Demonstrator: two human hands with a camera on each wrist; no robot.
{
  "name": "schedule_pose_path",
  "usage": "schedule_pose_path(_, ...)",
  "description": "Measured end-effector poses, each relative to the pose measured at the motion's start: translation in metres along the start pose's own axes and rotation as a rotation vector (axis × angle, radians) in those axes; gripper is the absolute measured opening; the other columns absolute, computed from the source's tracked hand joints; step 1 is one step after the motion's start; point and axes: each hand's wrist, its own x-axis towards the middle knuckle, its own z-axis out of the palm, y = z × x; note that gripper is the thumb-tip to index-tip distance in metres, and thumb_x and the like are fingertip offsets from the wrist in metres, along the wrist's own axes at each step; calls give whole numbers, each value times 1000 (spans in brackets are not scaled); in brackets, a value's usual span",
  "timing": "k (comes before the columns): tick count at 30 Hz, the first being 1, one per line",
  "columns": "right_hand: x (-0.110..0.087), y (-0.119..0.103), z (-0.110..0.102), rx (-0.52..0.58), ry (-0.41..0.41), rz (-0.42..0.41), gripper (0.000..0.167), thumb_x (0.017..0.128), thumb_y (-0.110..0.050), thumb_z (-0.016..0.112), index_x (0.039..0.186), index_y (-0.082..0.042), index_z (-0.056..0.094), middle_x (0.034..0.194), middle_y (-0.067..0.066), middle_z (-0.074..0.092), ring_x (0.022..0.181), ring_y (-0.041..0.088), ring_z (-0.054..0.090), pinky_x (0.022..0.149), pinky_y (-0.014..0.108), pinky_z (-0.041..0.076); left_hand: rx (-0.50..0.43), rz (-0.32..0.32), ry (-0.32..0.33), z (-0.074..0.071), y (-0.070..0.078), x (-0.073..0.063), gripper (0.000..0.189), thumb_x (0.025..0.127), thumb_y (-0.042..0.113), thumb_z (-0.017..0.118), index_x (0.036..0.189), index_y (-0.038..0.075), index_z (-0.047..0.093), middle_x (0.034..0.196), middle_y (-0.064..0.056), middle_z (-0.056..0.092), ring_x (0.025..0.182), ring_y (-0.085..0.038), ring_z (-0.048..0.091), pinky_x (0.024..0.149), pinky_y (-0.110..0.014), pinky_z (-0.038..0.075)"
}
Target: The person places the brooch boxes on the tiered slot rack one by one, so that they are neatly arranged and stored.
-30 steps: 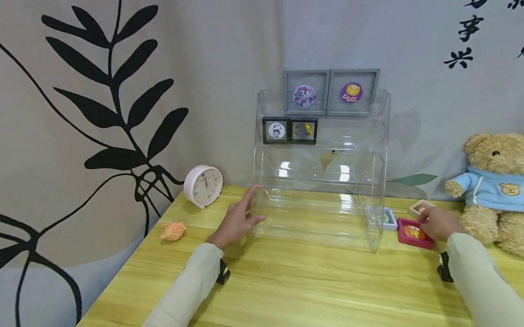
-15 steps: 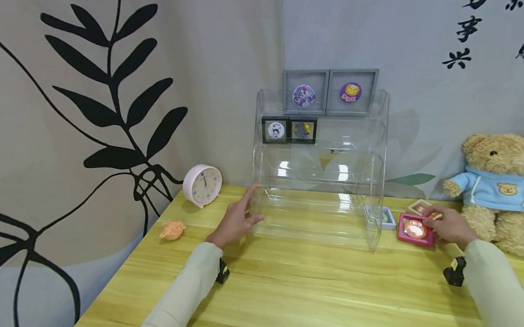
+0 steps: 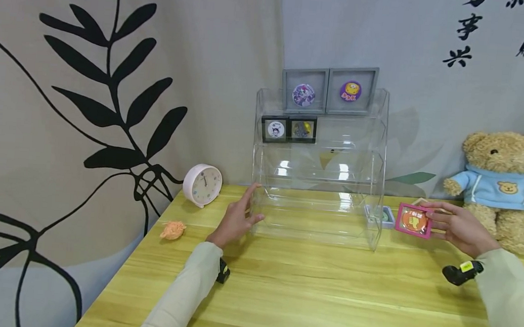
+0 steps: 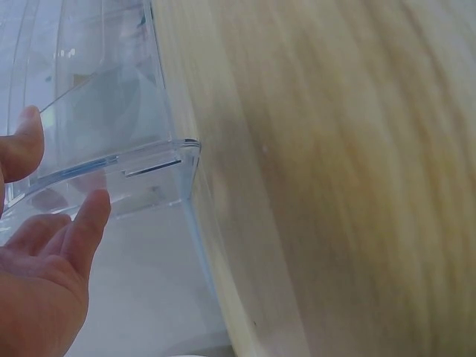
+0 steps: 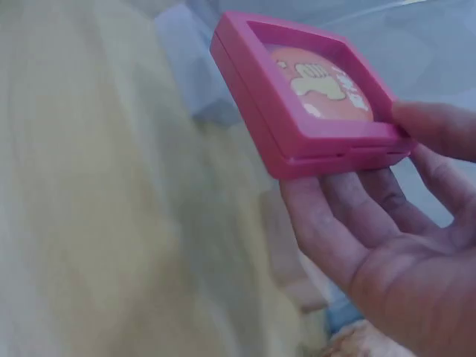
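My right hand (image 3: 460,228) grips a pink square display frame (image 3: 413,220) by its right side. Inside the frame is a round orange badge with a yellow hand-shaped picture. In the right wrist view the thumb lies on the frame's front, with the fingers behind. My left hand (image 3: 235,222) is at the left side of a clear acrylic tiered display rack (image 3: 316,233). Seen from the left wrist, its thumb and extended fingers (image 4: 88,227) lie either side of the clear side panel. Two grey frames (image 3: 304,91) and two smaller black frames (image 3: 275,129) stand on the rack's upper tiers.
A pale blue frame (image 3: 388,217) lies by the rack's right side. A beige frame (image 3: 420,201) lies partly hidden behind my right hand. A teddy bear (image 3: 503,188) sits at the right. Further left are a pink clock (image 3: 203,186) and a small orange object (image 3: 172,230).
My right hand has taken hold of the pink frame and raised it from the table, tilting its front toward me. The left hand stays at the rack's side.
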Motion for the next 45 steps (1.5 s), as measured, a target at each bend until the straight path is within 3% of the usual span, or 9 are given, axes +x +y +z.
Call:
schedule_pose_path(6, -1, -19, 6, 137, -108, -130, 35, 106, -2, 43, 125, -20, 65, 114, -6, 72, 99, 16, 73, 80, 33, 66, -7, 5, 3, -1, 1, 1, 87, 91, 17, 74, 151, 53, 23, 159, -22, 37, 137, -46, 49, 109, -64, 45)
schedule_pose_path(17, -1, -62, 25, 183, -128, -205, 33, 105, 1, 43, 124, -14, 65, 113, 1, 72, 96, 17, 75, 80, 31, 66, 6, 3, 2, 0, -3, 1, 87, 92, 18, 73, 151, 54, 22, 159, -22, 38, 137, -45, 49, 110, -63, 44)
schedule_pose_path(24, 0, -89, 39, 58, -17, -201, 30, 105, -5, 47, 125, -18, 65, 115, -5, 68, 97, 14, 72, 79, 30, 66, -1, 1, -1, 1, -2, 0, 86, 92, 19, 73, 152, 54, 22, 159, -23, 38, 138, -44, 49, 111, -64, 43)
schedule_pose_path(32, 6, -125, 63, -18, -2, -257, 29, 103, -5, 53, 129, -14, 62, 121, -6, 63, 101, 12, 70, 78, 30, 66, -13, 9, -4, 0, -1, -1, 86, 92, 18, 72, 152, 54, 21, 159, -21, 38, 139, -43, 48, 111, -63, 43)
schedule_pose_path(39, 20, -158, 93, -225, 75, -253, 30, 98, -16, 64, 128, -17, 60, 118, -12, 64, 101, 8, 68, 80, 25, 64, 3, 16, 6, 1, -3, 0, 86, 91, 18, 74, 151, 53, 23, 157, -23, 40, 136, -45, 50, 110, -64, 44)
schedule_pose_path(45, 39, -185, 119, -322, 121, -282, 33, 98, -16, 64, 130, -13, 58, 119, -10, 63, 105, 10, 63, 82, 21, 63, 15, 17, 5, 1, -4, 1, 84, 91, 19, 73, 151, 52, 24, 157, -24, 40, 136, -45, 50, 109, -64, 44)
